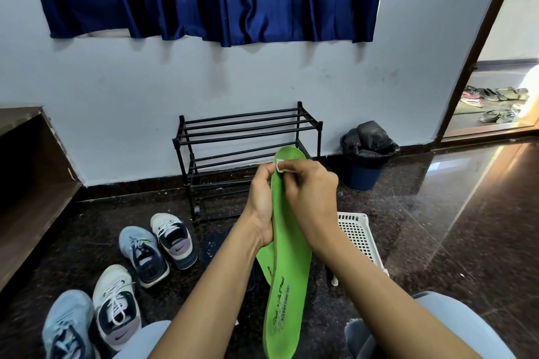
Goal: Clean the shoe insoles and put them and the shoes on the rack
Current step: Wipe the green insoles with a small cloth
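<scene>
At frame centre I have the left hand [260, 207] wrapped round the left edge of a green insole [288, 271], with the fingers curled onto it in its upper half. The insole stands nearly upright, with its toe at mid-frame, its heel at the bottom edge and its printed face toward the camera. My right hand [309, 198] pinches a small white wipe [280, 165] between thumb and fingertips and presses it on the insole just below the toe. A second insole [263, 264], also green, shows behind the first, under the left wrist; I cannot tell what it rests on. Behind the hands, against the wall, stands the black rack [242, 130]; the toe of the held insole overlaps its lower right part in the frame. Four shoes [144, 256] lie on the dark floor in the lower left, in two pairs. A white basket [360, 237] sits just right of the right wrist, and a blue bin [364, 175] with a black bag stands right of the rack
</scene>
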Action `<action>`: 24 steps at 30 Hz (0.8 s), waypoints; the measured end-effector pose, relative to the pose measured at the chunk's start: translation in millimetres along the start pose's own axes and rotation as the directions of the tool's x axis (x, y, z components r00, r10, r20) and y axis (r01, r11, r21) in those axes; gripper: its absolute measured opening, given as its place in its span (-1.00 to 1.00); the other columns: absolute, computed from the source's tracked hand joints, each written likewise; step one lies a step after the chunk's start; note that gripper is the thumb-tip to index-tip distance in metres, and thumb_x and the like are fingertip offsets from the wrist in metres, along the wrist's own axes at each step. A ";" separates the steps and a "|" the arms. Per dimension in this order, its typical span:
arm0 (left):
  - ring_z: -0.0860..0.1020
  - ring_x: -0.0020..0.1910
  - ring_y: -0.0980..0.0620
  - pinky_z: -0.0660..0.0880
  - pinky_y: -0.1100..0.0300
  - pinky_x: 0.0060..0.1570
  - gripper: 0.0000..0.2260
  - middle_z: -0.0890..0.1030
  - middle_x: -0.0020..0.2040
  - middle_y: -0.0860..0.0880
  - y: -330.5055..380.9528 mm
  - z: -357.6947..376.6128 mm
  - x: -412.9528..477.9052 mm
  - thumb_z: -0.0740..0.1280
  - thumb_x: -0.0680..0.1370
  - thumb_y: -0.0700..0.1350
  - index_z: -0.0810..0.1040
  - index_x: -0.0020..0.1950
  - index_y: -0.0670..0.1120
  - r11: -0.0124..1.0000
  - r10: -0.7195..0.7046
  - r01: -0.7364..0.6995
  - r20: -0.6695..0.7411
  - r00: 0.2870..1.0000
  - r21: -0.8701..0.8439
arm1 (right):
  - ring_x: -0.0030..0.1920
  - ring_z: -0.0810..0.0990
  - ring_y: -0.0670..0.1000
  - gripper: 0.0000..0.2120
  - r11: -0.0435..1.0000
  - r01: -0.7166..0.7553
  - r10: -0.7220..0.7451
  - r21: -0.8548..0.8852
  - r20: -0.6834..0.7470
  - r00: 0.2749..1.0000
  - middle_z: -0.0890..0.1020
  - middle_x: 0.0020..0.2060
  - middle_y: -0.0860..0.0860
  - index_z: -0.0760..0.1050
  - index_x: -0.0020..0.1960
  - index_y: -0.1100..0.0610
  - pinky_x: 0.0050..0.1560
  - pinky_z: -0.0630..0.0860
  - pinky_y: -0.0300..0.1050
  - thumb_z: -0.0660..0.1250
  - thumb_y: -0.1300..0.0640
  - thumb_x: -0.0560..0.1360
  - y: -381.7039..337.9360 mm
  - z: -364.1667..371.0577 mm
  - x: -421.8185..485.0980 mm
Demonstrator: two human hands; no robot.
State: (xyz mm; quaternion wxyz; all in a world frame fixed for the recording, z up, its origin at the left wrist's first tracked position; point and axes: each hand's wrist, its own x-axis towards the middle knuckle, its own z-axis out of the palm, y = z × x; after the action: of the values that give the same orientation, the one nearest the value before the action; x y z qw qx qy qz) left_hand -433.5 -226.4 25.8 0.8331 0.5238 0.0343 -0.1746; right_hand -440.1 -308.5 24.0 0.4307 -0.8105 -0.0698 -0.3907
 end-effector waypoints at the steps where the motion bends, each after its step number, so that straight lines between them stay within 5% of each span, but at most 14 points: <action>1: 0.56 -0.38 -0.03 0.45 0.24 -0.36 -0.56 0.58 -0.34 -0.09 0.2 -1.5 0.5 0.09 0.57 0.15 0.59 -0.21 -0.11 1.000 -0.001 0.001 -0.006 1.000 0.000 | -0.12 0.64 0.06 -0.79 1.000 0.003 -0.003 0.002 0.003 1.000 0.69 -0.17 0.05 0.67 -0.07 0.15 -0.01 0.57 0.01 0.35 0.36 0.39 -1.5 0.4 -4.3; 6: 0.55 -0.37 -0.03 0.45 0.23 -0.33 -0.55 0.58 -0.34 -0.08 2.3 -5.9 2.1 0.04 0.57 0.14 0.57 -0.24 -0.10 1.000 0.017 -0.017 -0.033 0.999 -0.005 | -0.13 0.64 0.05 -0.79 0.999 0.049 -0.049 -0.008 0.043 0.998 0.70 -0.17 0.03 0.67 -0.08 0.15 -0.01 0.52 -0.14 0.35 0.35 0.37 -4.6 2.7 -11.8; 24: 0.56 -0.44 -0.02 0.45 0.28 -0.42 -0.55 0.58 -0.39 -0.08 -2.7 -3.6 6.8 0.08 0.58 0.13 0.60 -0.26 -0.10 0.999 0.007 -0.007 0.005 1.000 0.044 | -0.13 0.65 0.07 -0.79 0.999 -0.024 0.023 0.029 0.016 1.000 0.69 -0.18 0.06 0.67 -0.08 0.15 -0.04 0.57 0.06 0.33 0.35 0.39 1.9 0.8 1.7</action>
State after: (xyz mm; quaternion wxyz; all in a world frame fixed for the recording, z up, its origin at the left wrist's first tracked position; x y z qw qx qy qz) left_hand -427.5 -226.0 20.2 0.8221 0.5417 0.0267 -0.1734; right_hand -437.7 -309.4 23.7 0.4465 -0.8080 -0.0694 -0.3780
